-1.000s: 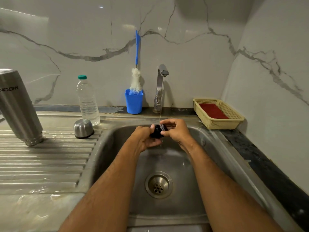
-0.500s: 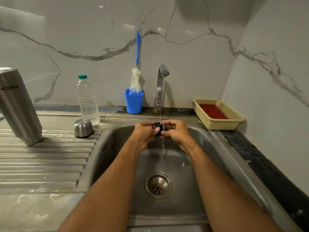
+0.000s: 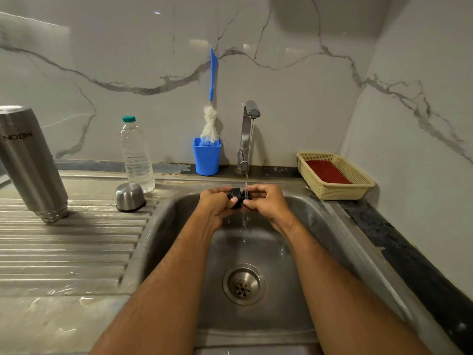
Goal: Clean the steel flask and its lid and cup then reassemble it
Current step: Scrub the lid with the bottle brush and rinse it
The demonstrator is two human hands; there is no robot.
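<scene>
Over the steel sink (image 3: 320, 219), at about twelve o'clock from its drain (image 3: 243, 283), the person holds the black lid (image 3: 238, 197) under a thin stream of water falling from the tap (image 3: 248, 129). The left hand (image 3: 217, 204) grasps the lid from its nine o'clock side with curled fingers, and the right hand (image 3: 265, 202) pinches it from the three o'clock side; both hands are closed on it. Water drips from the lid into the basin below.

The steel flask (image 3: 30, 162) stands upside down on the ribbed draining board (image 3: 64, 242), at roughly nine o'clock from the hands and well apart from them. The steel cup (image 3: 129, 196) sits mouth down on the same board, between the flask and the sink, just beside a clear plastic bottle (image 3: 137, 155) with a green cap.

At twelve o'clock, against the marble wall, a blue holder (image 3: 206, 160) carries a bottle brush (image 3: 211, 119) with a blue handle, near the tap. At two o'clock a cream basket (image 3: 358, 185) holds something red.
</scene>
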